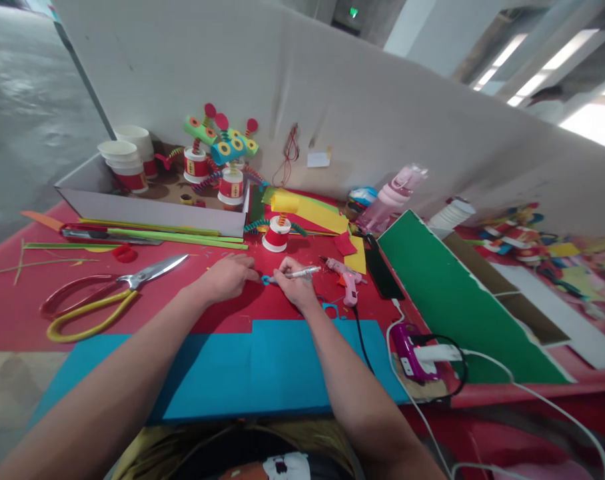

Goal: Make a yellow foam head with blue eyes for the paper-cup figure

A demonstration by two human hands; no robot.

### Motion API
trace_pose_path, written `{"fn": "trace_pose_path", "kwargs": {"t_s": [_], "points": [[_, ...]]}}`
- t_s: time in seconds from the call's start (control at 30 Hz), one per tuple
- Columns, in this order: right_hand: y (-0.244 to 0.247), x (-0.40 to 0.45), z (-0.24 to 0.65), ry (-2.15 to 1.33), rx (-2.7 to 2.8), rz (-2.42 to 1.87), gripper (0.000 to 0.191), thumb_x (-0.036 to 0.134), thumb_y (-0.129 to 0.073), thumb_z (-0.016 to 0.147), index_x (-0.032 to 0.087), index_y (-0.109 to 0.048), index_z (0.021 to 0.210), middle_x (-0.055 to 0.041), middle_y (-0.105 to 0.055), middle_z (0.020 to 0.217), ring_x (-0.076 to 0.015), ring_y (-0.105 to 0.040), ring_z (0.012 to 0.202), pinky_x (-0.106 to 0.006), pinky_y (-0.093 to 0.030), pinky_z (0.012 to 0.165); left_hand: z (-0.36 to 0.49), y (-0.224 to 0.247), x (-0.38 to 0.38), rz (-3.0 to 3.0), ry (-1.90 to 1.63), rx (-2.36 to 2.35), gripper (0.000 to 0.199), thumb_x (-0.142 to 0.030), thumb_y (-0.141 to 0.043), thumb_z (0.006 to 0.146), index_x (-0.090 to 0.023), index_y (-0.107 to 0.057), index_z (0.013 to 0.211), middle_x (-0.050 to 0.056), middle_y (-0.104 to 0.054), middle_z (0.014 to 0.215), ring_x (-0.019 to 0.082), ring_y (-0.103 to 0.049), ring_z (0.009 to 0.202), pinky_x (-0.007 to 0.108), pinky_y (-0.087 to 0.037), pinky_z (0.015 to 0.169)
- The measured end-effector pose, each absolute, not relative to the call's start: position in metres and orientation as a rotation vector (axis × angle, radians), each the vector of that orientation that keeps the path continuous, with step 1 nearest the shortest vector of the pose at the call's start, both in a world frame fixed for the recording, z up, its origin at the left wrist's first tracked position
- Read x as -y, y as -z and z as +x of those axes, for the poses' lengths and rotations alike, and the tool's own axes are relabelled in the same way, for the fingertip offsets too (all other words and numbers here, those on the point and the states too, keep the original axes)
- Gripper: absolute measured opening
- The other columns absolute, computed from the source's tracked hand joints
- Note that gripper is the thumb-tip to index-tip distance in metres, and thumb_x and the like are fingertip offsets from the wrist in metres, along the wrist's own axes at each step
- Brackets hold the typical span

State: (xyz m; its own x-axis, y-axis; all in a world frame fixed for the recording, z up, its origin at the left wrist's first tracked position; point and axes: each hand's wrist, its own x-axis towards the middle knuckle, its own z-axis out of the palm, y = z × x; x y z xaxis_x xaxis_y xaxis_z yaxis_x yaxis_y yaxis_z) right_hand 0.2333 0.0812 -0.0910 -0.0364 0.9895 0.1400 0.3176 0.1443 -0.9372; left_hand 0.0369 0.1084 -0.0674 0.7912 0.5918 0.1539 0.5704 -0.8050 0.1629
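Observation:
In my right hand [295, 283] is a silver-white pen [305, 273], its fingers closed around the barrel. The pen's point end is low over the red tabletop, at a small blue paper piece [267, 281]. My left hand [231, 277] rests on the table just left of that piece, fingers stretched toward it; contact with the paper cannot be made out. Behind the hands stands a paper-cup figure [276, 235] with green folded arms and a yellow paper roll on top. A blue paper cut-out [330, 310] lies right of my right wrist.
Large scissors [127, 283] lie at left, below paper strips [177, 237]. A cardboard tray [147, 212] holds cups and finished figures. Blue sheets [207, 373] cover the front edge. At right are a pink glue gun [349, 280], phone [382, 267], purple power box [413, 353] with cables, and green board [457, 307].

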Motion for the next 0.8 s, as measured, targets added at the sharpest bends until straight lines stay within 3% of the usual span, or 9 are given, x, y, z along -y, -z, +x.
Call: {"fn": "trace_pose_path", "kwargs": {"t_s": [0.8], "points": [[0.0890,-0.0816,0.2350,-0.935,1.515,-1.351,0.017,0.030,-0.051,0.074,0.023,-0.040,0.063,0.0067,-0.046,0.051,-0.0136,-0.057,0.052,-0.023,-0.039,0.049,0.0367,0.0668,-0.1079,2.860,-0.294,-0.936,0.046,-0.003,-0.044,0.072,-0.030,-0.071,0.099,0.005,-0.059,0.081,0.019,-0.053,0.083,0.031,-0.038,0.073]]}}
